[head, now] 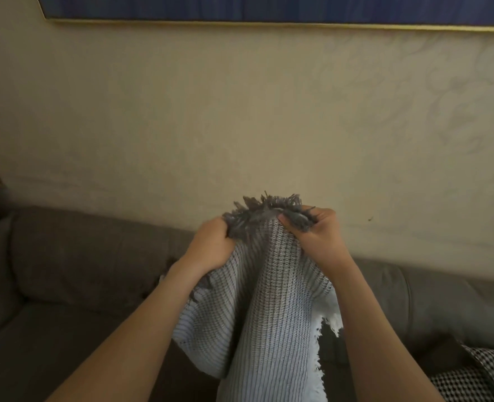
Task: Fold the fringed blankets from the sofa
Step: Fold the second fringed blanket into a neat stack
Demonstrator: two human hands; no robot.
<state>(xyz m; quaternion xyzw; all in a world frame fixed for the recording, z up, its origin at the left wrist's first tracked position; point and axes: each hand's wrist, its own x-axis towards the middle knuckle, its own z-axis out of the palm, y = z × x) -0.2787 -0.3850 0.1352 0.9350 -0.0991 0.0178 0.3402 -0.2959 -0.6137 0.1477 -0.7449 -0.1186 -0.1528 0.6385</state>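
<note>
A grey-and-white woven blanket (269,300) with a dark grey fringe hangs in front of me above the sofa. My left hand (211,245) grips its fringed top edge on the left. My right hand (317,236) grips the same edge on the right, thumb pressed on the weave. The two hands are close together, and the fringe bunches up between them. The cloth drapes down between my forearms and out of view at the bottom. A white fringed edge shows at its lower right.
A grey-brown sofa (74,274) runs along the wall behind the blanket. A black-and-white checked fabric (478,375) lies on the seat at the lower right. A gold-framed blue picture (269,10) hangs on the beige wall above.
</note>
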